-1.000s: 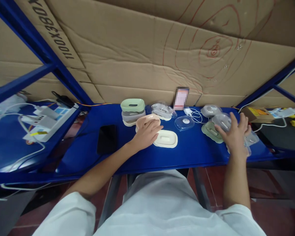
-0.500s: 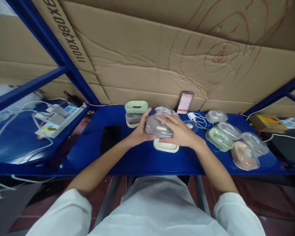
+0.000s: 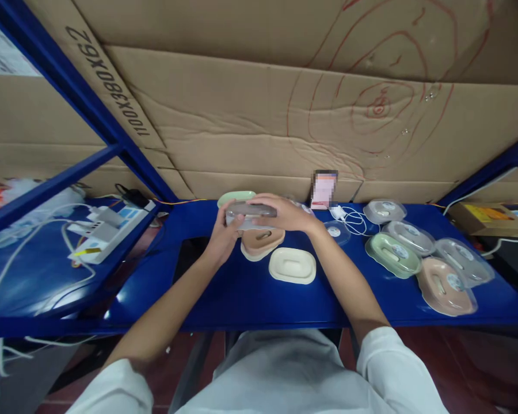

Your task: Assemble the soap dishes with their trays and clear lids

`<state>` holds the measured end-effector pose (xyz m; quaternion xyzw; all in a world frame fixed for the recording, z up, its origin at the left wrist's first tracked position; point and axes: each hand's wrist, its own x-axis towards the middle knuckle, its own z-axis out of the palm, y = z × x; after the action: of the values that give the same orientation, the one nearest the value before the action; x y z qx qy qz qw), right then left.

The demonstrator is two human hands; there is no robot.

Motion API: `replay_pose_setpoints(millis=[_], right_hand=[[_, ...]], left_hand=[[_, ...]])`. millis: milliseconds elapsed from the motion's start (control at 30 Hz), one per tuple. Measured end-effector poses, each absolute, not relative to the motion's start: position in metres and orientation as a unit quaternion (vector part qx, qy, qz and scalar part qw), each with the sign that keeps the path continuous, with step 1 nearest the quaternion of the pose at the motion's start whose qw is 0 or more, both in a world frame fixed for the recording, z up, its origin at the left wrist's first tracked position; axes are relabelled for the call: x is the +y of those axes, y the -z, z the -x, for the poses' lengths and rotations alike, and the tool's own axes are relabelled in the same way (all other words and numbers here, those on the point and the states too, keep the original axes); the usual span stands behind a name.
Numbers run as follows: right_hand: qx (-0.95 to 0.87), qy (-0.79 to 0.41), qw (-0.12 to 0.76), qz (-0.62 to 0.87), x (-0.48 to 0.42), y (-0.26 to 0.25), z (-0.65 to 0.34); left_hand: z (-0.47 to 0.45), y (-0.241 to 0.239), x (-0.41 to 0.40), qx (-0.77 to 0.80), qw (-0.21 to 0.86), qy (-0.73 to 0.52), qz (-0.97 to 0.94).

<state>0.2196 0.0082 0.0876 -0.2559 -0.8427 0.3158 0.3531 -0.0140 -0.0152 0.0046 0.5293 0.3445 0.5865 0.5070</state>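
Note:
Both my hands hold a grey oval box, like a soap dish point(image 3: 251, 213), with a clear cover, above the blue table. My left hand point(image 3: 222, 238) grips its left end, thumb in front. My right hand point(image 3: 287, 213) wraps over its right end and top. Just below and in front lies a pinkish tray piece point(image 3: 261, 246), partly covered by the box and hands. A cream oval tray piece point(image 3: 292, 265) lies nearer to me. Behind my left hand shows the rim of a green tray piece point(image 3: 235, 196); what sits beneath it is hidden.
On the right stand covered boxes: a green one point(image 3: 395, 256), a pink one point(image 3: 446, 287) and several greyish ones point(image 3: 464, 261). A clear cover point(image 3: 337, 233), a white cable point(image 3: 356, 221) and a propped phone point(image 3: 323, 190) are behind. Left are a dark flat device point(image 3: 187, 259) and a power strip point(image 3: 112, 233).
My hands have moved the grey soap dish to the left, away from the cream piece, which now shows fully. The pinkish piece has come into sight below it. My view has tilted slightly upward.

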Motion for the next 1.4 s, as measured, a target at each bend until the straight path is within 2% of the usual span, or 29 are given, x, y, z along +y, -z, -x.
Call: replay_pose_setpoints(millis=[200,367,567,667,867,967,1100,1200,1300,1400], right_hand=[[-0.768,-0.368,0.403,0.334,0.02,-0.088,-0.229],[-0.785,-0.168,0.393,0.449,0.036,-0.079,-0.253],[-0.782,-0.111,0.337,0.512,0.037,-0.074,-0.261],[-0.803,-0.114,0.325,0.486,0.026,-0.081,-0.248],[-0.886,-0.224,0.29,0.283,0.0,-0.089,-0.205],[-0.881,-0.237,0.295,0.284,-0.004,-0.087,-0.198],[-0.835,-0.263,0.355,0.327,0.005,-0.087,-0.211],[-0.816,-0.189,0.385,0.388,0.015,-0.089,-0.228],[-0.833,-0.089,0.309,0.451,0.022,-0.086,-0.242],[-0.841,-0.063,0.25,0.476,0.024,-0.08,-0.247]], left_hand=[[0.013,-0.006,-0.015,0.338,0.455,-0.591,-0.575],[0.013,-0.007,-0.013,0.399,0.37,-0.603,-0.584],[0.01,0.001,-0.007,0.428,0.332,-0.609,-0.58],[0.01,0.002,-0.008,0.42,0.336,-0.608,-0.584],[0.015,0.002,-0.007,0.401,0.35,-0.61,-0.587],[0.016,0.003,-0.006,0.393,0.352,-0.609,-0.592],[0.015,0.002,-0.008,0.371,0.362,-0.596,-0.614],[0.014,-0.002,-0.01,0.371,0.366,-0.587,-0.62],[0.012,-0.006,-0.012,0.389,0.358,-0.587,-0.613],[0.01,-0.008,-0.014,0.401,0.366,-0.583,-0.604]])
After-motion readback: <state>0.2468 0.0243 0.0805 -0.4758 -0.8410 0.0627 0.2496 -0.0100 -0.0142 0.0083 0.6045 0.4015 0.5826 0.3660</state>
